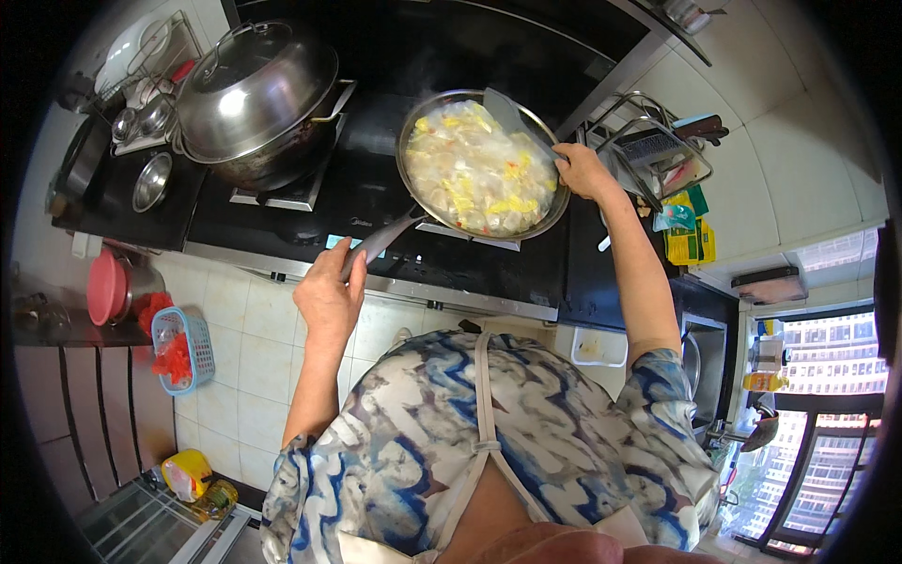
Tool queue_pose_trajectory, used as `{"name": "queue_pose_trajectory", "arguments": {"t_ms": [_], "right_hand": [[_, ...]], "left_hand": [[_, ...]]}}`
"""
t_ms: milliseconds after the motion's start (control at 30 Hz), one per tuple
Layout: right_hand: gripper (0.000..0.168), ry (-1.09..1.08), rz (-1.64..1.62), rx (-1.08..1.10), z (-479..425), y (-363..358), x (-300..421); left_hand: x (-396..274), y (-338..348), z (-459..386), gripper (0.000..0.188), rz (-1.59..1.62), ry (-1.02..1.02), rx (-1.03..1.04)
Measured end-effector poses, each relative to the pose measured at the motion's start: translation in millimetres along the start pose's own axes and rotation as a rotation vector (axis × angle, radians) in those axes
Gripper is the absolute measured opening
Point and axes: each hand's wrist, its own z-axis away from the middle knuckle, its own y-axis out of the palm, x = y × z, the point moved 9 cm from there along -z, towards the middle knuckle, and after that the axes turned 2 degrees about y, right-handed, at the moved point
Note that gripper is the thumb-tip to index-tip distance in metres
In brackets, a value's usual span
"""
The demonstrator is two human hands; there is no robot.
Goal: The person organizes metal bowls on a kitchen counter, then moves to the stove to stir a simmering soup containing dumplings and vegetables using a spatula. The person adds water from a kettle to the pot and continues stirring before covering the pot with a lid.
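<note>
A metal frying pan (404, 163) stands over the right burner of a black gas hob. Pale broth, whitish pieces and yellow leafy vegetable (513, 204) with small red bits fill it, and steam rises from it. My left hand (331, 289) grips the pan's grey handle (390, 238) at its near end. In my right hand (583, 171), at the pan's right rim, is the handle of a grey spatula (509, 116); its blade lies against the far right inside of the pan.
A large lidded steel wok (282, 113) stands on the left burner, with a small metal bowl (152, 182) left of it. Right of the pan are a knife rack (652, 141) and yellow packets (690, 243). A blue basket (201, 349) is at the lower left, a sink (710, 359) at the right.
</note>
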Motion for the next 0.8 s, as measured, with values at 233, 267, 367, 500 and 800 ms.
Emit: {"name": "queue_pose_trajectory", "arguments": {"t_ms": [233, 267, 367, 500, 800], "right_hand": [[0.037, -0.089, 0.027, 0.109, -4.2, 7.2, 47.7], [0.037, -0.098, 0.03, 0.121, -2.8, 7.2, 55.7], [0.037, -0.14, 0.038, 0.153, 4.2, 7.2, 81.2], [0.036, -0.253, 0.086, 0.157, 13.4, 12.5, 97.6], [0.035, -0.317, 0.176, 0.282, 61.0, 10.2, 128.6]], "left_hand": [[-1.6, 0.4, -3.0, 0.026, -0.042, 0.016, 0.083], [-1.0, 0.4, -2.8, 0.026, -0.037, 0.013, 0.087], [0.7, 0.5, -3.3, 0.027, -0.023, 0.012, 0.101], [1.8, 2.7, -3.5, 0.028, 0.011, 0.026, 0.125], [4.9, 2.9, -4.3, 0.03, 0.043, 0.019, 0.137]]}}
